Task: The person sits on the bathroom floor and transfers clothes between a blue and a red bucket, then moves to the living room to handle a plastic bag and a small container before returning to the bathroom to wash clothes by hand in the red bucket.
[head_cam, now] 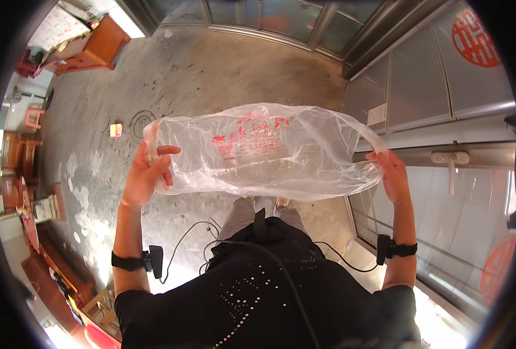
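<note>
A large clear plastic bag (258,152) with red printed writing is stretched sideways in front of me, above the floor. My left hand (148,168) holds its left end, with the plastic lying over the fingers and the thumb and forefinger apart. At the right end, my right hand (389,168) pinches the edge of the bag between thumb and fingers. Both arms are extended forward, level with each other. Through the thin film no contents can be seen.
Grey concrete floor (188,78) spreads beneath the bag. On the right stand a door with a handle (451,170) and grey panels (419,83). Wooden furniture (85,50) lines the left side. Cables (183,237) run from the black devices strapped to my forearms.
</note>
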Available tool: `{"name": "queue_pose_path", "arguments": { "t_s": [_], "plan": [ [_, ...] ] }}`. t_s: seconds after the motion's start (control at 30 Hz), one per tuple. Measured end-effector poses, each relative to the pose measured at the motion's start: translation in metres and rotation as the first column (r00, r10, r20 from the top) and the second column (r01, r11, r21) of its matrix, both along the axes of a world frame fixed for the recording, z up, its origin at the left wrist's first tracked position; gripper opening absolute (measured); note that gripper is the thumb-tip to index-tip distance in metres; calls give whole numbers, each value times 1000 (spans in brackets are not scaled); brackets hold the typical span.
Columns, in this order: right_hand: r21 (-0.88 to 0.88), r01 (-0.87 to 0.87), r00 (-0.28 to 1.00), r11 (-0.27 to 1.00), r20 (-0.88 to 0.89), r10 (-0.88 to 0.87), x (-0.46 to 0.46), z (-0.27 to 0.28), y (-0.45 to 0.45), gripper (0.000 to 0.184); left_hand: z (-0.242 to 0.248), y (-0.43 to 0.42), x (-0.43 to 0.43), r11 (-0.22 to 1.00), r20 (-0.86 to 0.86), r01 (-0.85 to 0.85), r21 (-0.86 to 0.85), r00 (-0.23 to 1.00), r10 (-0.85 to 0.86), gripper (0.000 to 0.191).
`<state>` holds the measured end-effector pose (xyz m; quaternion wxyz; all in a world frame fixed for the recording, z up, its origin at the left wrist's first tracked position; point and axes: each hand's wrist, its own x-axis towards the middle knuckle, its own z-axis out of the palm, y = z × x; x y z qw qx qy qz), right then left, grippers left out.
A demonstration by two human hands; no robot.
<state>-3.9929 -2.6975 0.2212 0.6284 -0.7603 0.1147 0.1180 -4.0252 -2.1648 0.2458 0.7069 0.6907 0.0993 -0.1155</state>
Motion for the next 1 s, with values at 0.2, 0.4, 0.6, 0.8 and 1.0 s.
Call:
{"name": "queue_pose_path", "arguments": {
  "t_s": [0.2,0.4,0.6,0.8,1.0],
  "plan": [
    [105,-109,993,989,-34,113,20,2,-17,25,20,-15,-35,999,75,-47,14,996,46,69],
    [98,-163,985,982,-48,168,36,-9,-22,27,17,-35,-49,994,195,-86,-65,976,97,69],
    [168,-170,985,971,1,172,43,3,-27,31,36,-42,-51,997,299,-66,42,953,51,68],
    [-14,-364,922,931,-148,358,65,14,12,27,32,-74,-21,955,-260,17,295,964,62,75],
    [366,-211,955,906,274,112,62,41,6,23,65,-74,-20,996,437,-47,-80,896,77,74]
  ]
}}
